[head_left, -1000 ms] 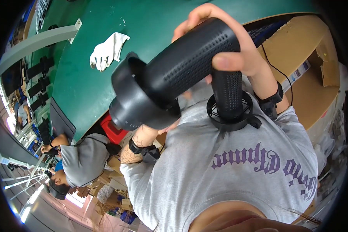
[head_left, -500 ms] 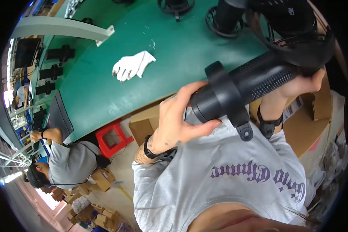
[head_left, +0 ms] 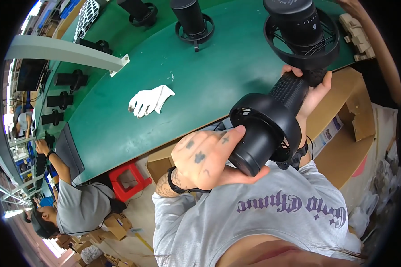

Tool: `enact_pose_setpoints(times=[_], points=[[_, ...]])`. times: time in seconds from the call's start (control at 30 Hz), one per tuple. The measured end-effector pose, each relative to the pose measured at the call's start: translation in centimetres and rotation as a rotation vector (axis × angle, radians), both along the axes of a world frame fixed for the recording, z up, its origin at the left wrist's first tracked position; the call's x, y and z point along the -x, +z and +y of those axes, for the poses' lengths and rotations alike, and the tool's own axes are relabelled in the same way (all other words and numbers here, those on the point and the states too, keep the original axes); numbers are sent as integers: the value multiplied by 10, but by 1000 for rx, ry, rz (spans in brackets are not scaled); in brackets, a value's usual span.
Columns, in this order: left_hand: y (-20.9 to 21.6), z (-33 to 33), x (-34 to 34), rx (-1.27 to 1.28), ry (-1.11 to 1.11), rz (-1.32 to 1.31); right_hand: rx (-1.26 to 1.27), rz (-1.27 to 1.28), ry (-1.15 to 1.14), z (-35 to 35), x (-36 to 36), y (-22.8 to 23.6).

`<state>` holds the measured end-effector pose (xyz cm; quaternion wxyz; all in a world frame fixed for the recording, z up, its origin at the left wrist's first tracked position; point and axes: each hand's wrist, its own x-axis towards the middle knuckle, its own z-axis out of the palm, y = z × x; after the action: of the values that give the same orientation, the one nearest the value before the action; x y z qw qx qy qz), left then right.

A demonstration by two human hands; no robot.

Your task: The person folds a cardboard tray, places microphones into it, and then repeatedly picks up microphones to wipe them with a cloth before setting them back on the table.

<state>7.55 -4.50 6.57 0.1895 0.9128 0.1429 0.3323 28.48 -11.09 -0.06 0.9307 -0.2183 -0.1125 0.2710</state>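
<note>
black device held in both grips

the left hand [head_left: 205,160] wraps the black device [head_left: 272,124] at its round ringed head. the right hand [head_left: 309,95] closes on the ribbed handle, just above. beyond both grips, the green bench [head_left: 209,75] carries a white glove [head_left: 149,100].

Open green table [head_left: 200,75] (glove [head_left: 150,99] aside)

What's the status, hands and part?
Left hand gripping the black device at its wide ringed end. Right hand wrapped round its ribbed handle. Device held above the green bench edge. White glove on bench, apart from both hands.
</note>
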Motion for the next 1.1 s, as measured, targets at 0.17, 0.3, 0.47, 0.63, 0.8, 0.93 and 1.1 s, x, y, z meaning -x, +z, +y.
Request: enact_pose_setpoints(times=[0.17,0.3,0.47,0.63,0.8,0.93,1.1], points=[[-5,1,-10,-115,-71,-161,-14,103,68,2,1,2],[3,0,-10,-255,-151,-172,-60,149,131,3,3,1],[4,-5,-10,-326,-174,-143,-50,147,156,4,2,-5],[1,-11,-17,-413,-146,-251,-100,198,209,4,-2,-7],[0,-10,-20,-447,-190,-294,-164,224,263,5,-3,-11],[1,2,-9,-255,-206,-202,-151,221,264,4,-3,-13],[-21,14,-9,1145,-128,-1,-18,231,216,-8,-12,-16]])
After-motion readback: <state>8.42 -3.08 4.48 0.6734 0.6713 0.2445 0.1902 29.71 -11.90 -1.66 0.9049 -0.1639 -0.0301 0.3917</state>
